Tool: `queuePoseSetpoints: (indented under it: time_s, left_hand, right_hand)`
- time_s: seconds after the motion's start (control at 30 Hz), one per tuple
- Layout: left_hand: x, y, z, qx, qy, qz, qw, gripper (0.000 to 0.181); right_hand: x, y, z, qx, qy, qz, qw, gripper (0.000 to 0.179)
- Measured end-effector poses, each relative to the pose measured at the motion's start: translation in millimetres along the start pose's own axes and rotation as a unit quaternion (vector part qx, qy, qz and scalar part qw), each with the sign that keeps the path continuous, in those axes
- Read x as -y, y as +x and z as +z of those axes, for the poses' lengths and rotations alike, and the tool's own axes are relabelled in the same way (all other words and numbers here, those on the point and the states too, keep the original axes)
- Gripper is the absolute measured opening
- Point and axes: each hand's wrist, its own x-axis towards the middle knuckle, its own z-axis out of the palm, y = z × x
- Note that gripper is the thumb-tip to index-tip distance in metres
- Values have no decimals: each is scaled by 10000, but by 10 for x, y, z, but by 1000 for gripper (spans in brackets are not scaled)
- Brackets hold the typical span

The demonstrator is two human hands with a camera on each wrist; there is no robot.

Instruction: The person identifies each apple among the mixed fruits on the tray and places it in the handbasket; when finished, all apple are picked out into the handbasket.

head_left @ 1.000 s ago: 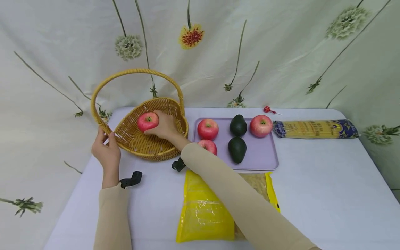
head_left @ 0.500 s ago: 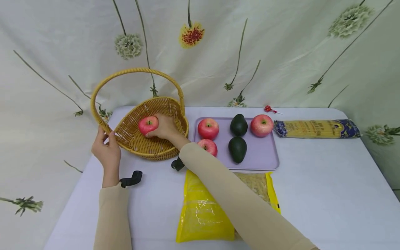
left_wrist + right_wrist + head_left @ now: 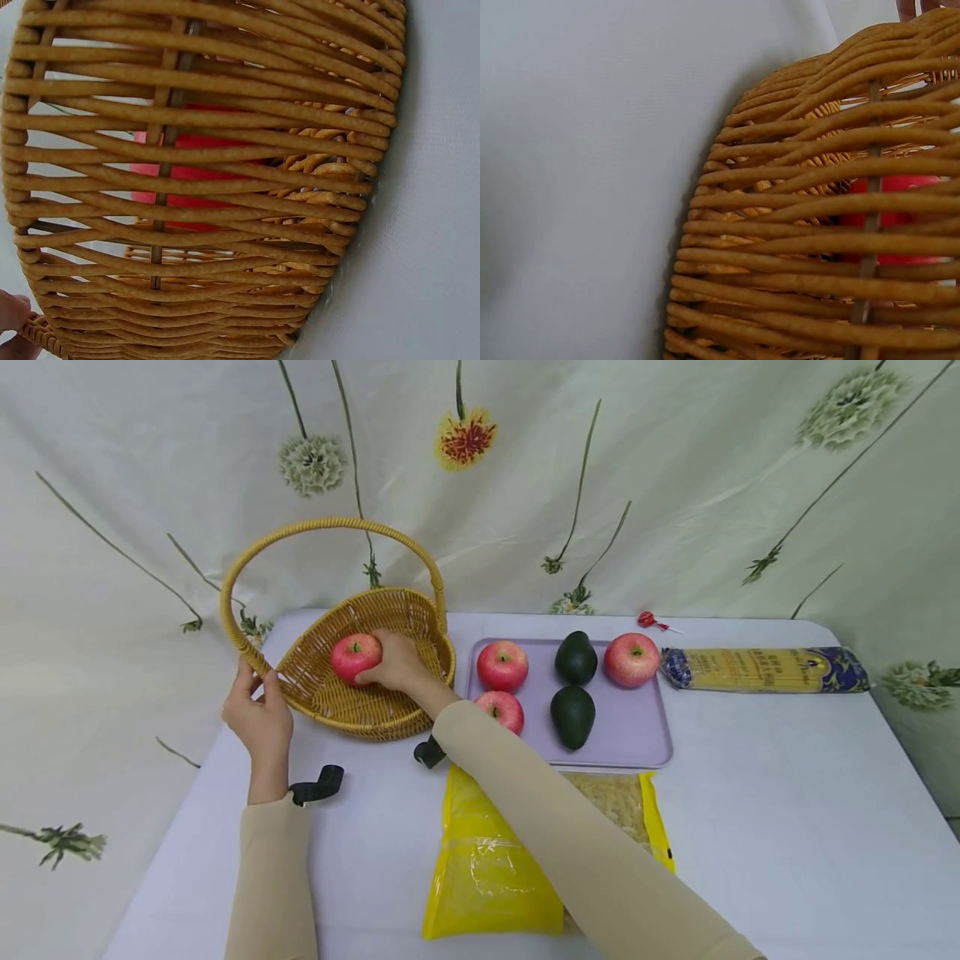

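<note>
While my left hand is steadying the basket, my right hand is holding an apple inside it

As I am watching through the head camera, the wicker basket (image 3: 367,729) is standing near the far left corner of the worktop (image 3: 787,793). My left hand (image 3: 258,718) is pinching the foot of its handle (image 3: 330,524) at the left of the rim. My right hand (image 3: 399,662) is reaching in over the right-hand rim, thumb and fingers curving around a red apple (image 3: 355,658). Both wrist cameras are showing that apple red through the weave; I cannot tell whether it is touching the basket floor.

To the right of the basket, a lilac tray (image 3: 630,735) is lying near the worktop's far edge. One apple (image 3: 502,666) is sitting towards its far left corner, with a second apple (image 3: 507,708) just nearer, partly hidden by my right sleeve (image 3: 570,827). A third apple (image 3: 632,660) is resting at the far right corner. Between them, two avocados (image 3: 572,718) are lying one behind the other.

Beyond the tray, a lollipop (image 3: 648,620) is lying close to the far edge. A long yellow-and-blue packet (image 3: 765,670) is stretching towards the far right corner. Towards the near edge, a yellow bag (image 3: 491,877) is lying partly beneath the crossing sleeve.
</note>
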Motion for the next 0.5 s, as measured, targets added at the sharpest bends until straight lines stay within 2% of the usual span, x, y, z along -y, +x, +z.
queuePoseSetpoints:
  time_s: [0.27,0.5]
  left_hand:
    - [-9,-8,0,-29,-54,-39,10000,36]
    - [-10,3,-9,82,-14,-98,9999,37]
  right_hand:
    - [3,-11,0,134,-34,-28,9999,74]
    - [4,-27,-9,204,-103,-186,9996,77]
